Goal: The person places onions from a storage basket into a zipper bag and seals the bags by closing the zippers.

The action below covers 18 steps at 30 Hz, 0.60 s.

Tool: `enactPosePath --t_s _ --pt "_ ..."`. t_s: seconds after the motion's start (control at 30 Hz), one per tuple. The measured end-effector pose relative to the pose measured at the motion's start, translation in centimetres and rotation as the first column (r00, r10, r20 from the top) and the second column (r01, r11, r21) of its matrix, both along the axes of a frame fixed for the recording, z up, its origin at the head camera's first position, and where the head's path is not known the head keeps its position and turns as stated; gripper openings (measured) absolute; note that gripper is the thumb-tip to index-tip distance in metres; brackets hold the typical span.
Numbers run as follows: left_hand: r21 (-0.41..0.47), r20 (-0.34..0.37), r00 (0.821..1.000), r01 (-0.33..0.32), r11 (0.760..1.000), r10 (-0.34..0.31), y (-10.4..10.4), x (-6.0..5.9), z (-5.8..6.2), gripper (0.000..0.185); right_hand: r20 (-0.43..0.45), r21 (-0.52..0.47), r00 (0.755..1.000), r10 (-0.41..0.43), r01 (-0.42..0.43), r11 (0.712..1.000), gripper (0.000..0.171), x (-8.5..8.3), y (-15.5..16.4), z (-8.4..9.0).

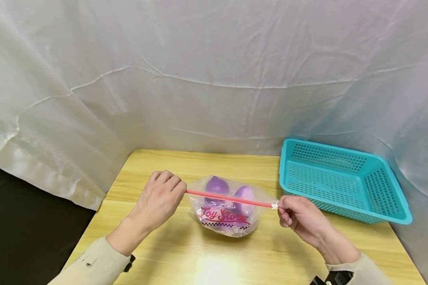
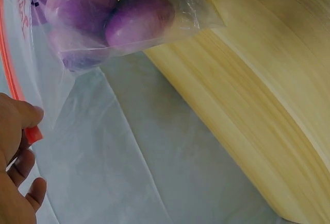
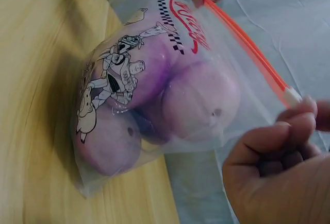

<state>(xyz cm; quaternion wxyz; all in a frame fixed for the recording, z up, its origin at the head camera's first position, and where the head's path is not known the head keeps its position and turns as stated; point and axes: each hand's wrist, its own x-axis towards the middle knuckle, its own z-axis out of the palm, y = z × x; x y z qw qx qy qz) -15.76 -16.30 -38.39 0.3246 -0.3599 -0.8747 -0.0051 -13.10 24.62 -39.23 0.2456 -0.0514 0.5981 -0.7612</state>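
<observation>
A clear zip bag (image 1: 224,227) with red "Toy Story" print and a red zip strip stands on the table. Inside lie several smooth, rounded purple objects (image 3: 202,98); one has a pointed top, and their kind is unclear. My left hand (image 1: 163,202) pinches the left end of the red zip strip (image 2: 13,74). At the other end, my right hand (image 1: 304,221) pinches the white slider (image 1: 274,205) between thumb and finger. The strip is stretched almost straight between both hands, above the purple objects.
A turquoise perforated basket (image 1: 346,213) stands at the back right of the wooden table (image 1: 157,158), just beyond my right hand. Pale curtain fabric (image 1: 214,111) hangs behind the table and down both sides.
</observation>
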Motion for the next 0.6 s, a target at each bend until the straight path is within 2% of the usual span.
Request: enactPosePath --t_s 0.13,0.27,0.47,0.6 --pt "0.012 -0.013 1.000 0.019 1.000 -0.018 -0.1 0.1 -0.2 0.017 0.008 0.070 1.000 -0.016 0.016 0.997 0.026 0.1 -0.3 0.0" --pt "0.026 -0.018 0.999 0.040 0.999 -0.039 -0.2 0.1 -0.4 0.014 0.010 0.078 0.997 0.072 -0.073 0.994 0.023 0.0 0.2 -0.5" --pt "0.026 -0.018 0.999 0.042 0.999 -0.042 -0.4 0.2 -0.5 0.016 -0.037 0.022 0.986 0.162 -0.161 0.987 0.024 0.1 0.9 -0.7" --pt "0.016 -0.034 0.999 0.024 1.000 -0.023 -0.5 0.2 -0.6 0.020 -0.101 0.132 0.981 0.166 -0.152 0.980 0.021 0.3 0.9 -0.2"
